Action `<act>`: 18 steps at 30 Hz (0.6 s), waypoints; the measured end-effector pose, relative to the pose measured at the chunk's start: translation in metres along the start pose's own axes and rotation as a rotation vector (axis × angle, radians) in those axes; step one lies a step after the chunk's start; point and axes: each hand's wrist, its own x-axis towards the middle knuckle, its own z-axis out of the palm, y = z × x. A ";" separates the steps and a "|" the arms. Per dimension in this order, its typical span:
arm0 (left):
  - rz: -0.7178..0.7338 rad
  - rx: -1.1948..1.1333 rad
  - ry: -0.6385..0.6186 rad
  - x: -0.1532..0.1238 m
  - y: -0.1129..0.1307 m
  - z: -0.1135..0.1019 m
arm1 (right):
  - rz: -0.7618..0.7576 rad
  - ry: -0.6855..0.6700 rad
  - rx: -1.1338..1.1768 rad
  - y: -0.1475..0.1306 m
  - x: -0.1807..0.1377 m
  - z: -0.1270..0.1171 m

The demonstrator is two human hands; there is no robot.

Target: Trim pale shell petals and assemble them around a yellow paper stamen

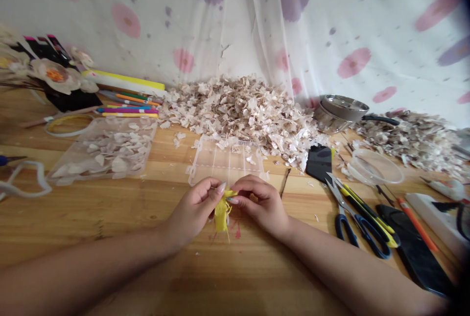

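Above the wooden table, both hands pinch a fringed piece of yellow paper or fabric (221,215), thin strands hanging from its lower end. My left hand (196,208) grips its upper left side between thumb and fingers. Thumb and forefinger of my right hand (261,206) are closed on its upper right edge. Just beyond the hands lies a clear divided plastic tray (211,159). I cannot tell whether the piece is paper or cloth.
A big heap of pale dried petals (238,110) lies behind the tray. Left is a clear box (62,171) of petals, with markers (128,110) behind. On the right are scissors (345,208), a yellow cutter (367,213), a black phone-like slab (414,247) and a metal pan (338,110).
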 end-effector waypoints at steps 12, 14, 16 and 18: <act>-0.009 -0.003 0.023 0.000 0.002 0.002 | 0.037 0.014 0.015 0.002 -0.002 0.001; -0.010 -0.009 0.027 0.000 0.001 0.002 | 0.064 0.027 0.028 0.003 -0.002 0.002; -0.012 -0.011 0.031 0.000 0.001 0.002 | 0.092 0.039 0.035 0.004 -0.002 0.002; -0.012 -0.009 0.037 0.000 0.000 0.002 | 0.105 0.044 0.034 0.004 -0.002 0.003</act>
